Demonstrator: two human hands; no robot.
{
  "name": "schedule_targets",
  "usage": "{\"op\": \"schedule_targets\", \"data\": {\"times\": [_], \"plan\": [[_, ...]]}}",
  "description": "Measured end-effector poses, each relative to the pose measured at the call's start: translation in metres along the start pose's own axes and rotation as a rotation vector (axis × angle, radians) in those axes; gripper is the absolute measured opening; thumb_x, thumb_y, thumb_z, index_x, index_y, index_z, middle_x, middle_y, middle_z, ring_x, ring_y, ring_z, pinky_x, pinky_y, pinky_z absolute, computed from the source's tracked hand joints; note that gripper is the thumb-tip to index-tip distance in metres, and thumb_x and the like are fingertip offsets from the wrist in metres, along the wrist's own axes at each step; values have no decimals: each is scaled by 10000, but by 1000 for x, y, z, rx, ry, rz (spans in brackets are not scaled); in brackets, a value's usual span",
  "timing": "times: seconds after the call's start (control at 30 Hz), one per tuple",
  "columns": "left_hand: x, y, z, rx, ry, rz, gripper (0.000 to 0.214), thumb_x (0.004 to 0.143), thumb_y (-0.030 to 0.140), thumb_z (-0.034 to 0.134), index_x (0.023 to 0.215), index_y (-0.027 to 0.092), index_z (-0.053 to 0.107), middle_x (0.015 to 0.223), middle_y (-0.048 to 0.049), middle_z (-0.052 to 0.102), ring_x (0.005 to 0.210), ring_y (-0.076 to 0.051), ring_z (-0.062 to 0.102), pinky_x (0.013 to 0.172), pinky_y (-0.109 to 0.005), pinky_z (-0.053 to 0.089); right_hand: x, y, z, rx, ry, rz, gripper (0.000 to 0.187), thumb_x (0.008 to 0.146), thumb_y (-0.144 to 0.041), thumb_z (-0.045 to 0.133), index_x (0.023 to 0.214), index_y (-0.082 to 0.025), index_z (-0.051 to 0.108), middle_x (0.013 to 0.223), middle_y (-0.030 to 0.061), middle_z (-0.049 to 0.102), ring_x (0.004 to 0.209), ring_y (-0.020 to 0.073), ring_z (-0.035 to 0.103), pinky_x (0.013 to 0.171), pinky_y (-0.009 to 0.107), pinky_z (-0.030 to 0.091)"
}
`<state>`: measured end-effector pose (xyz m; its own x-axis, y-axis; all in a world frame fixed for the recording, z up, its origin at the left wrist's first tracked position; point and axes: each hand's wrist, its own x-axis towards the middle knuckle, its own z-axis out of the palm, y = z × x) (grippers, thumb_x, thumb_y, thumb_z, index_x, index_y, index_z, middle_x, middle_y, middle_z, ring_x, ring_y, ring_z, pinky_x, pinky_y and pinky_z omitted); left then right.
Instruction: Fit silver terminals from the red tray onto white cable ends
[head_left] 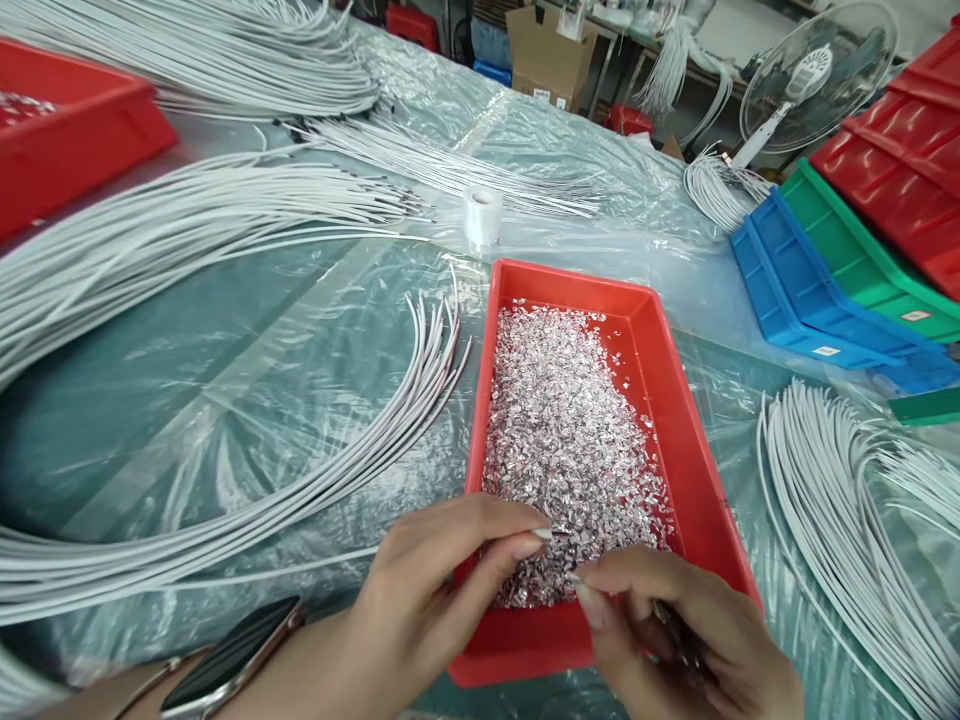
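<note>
My left hand [450, 570] is closed in a pinch on the end of a white cable [300, 570], whose tip pokes out past thumb and forefinger. The rest of that cable trails off to the left. Close by on the right, my right hand [667, 620] has thumb and forefinger pressed together; whatever is between them is too small to name. A dark metallic object [679, 640] is tucked under its curled fingers, mostly hidden. Both hands hover over the near end of a red tray [697, 440], which holds a heap of small silvery scraps [562, 410].
Bundles of white cable [360, 440] lie left of the tray, with another bundle [840, 520] to the right. A roll of clear tape [482, 215] stands behind it. Stacked blue bins [810, 300], a fan [810, 80] and another red tray [82, 150] are farther out. Plastic sheeting covers the table.
</note>
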<state>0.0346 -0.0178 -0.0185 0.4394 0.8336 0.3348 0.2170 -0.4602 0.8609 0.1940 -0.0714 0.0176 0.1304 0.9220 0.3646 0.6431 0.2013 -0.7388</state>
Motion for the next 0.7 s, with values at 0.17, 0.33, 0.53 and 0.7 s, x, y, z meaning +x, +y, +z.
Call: {"op": "schedule_targets", "data": {"times": [0.17,0.33,0.53,0.7], "plan": [[1,-1,1,-88,-17,-92,169,905,101,489,967,226,585,771,23,669,637,-89,615,603,-158,484,8,5,-3,60,16,68,170,763,-103,589,802,-254,656,554,-68,630,374,76,497,361,188,383],[0,-3,7,-365,-132,-280,206,977,217,381,899,195,570,726,5,611,592,-87,565,560,-171,471,15,13,-8,60,81,142,94,801,-191,614,716,-229,620,512,-59,534,386,85,430,369,191,371],[8,3,2,-579,-261,-402,275,986,288,343,823,173,533,637,9,576,483,-76,503,467,-176,422,24,23,-5,49,26,186,298,858,-265,554,585,-207,450,520,-71,287,433,83,271,381,200,253],[4,14,-6,-359,-633,-60,130,892,270,557,806,210,635,727,-21,672,601,-134,622,489,-195,475,25,28,-4,71,55,215,292,854,-309,555,593,-201,477,528,-62,330,445,92,310,400,194,289]]}}
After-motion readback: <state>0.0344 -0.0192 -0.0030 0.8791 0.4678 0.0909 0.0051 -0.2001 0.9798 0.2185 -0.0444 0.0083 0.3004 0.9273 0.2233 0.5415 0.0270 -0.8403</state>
